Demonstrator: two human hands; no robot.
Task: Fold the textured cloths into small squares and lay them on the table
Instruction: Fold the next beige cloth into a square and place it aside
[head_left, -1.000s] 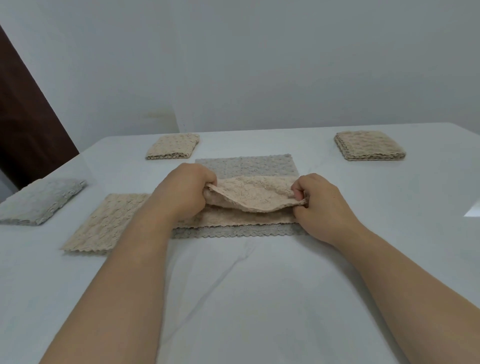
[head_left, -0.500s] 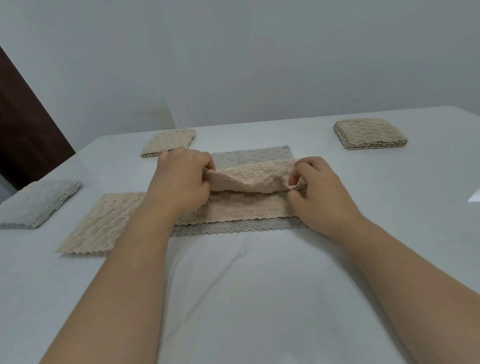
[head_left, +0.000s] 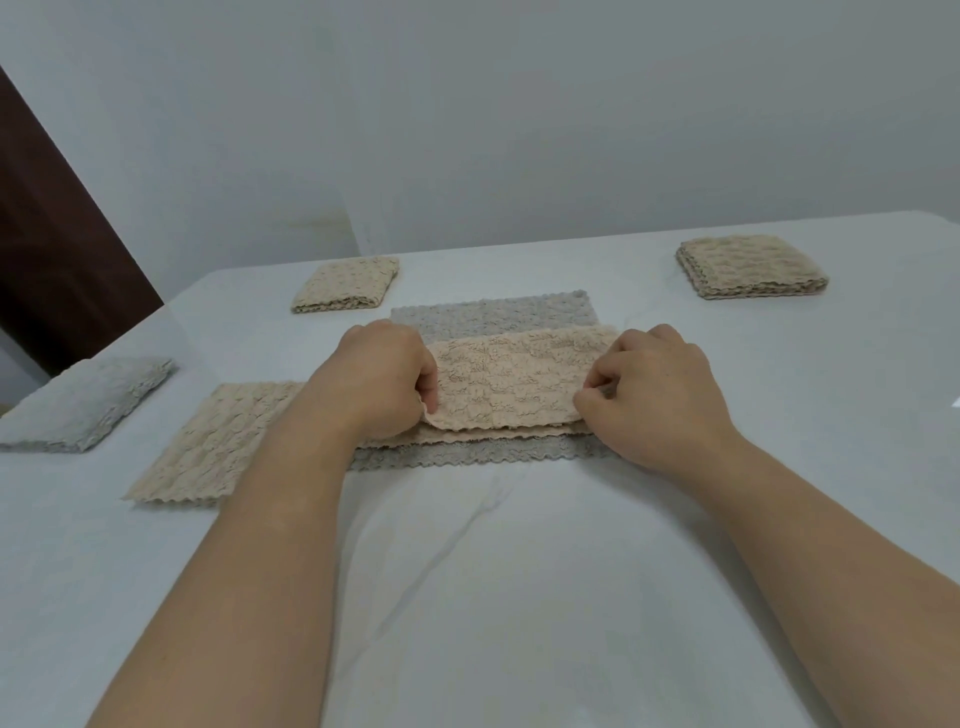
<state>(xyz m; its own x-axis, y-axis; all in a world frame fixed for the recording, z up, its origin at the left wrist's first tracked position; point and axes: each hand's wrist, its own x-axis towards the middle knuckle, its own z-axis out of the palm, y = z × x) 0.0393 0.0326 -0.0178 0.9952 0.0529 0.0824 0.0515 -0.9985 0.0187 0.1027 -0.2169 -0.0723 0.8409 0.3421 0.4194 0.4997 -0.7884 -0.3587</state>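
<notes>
A beige textured cloth lies folded over on itself in the middle of the table, on top of a flat grey cloth. My left hand pinches its left end and my right hand pinches its right end. The folded-over layer lies nearly flat, its edge a little short of the near edge below. A second beige cloth lies unfolded to the left, partly under my left forearm.
Three folded squares lie around: a beige square at the back left, a darker beige square at the back right, a grey square at the far left. The white tablecloth has creases near me. A dark door stands at the left.
Both hands have drawn the lifted far edge of the beige cloth toward me and lowered it, so the cloth now lies doubled over. The view has shifted slightly.
</notes>
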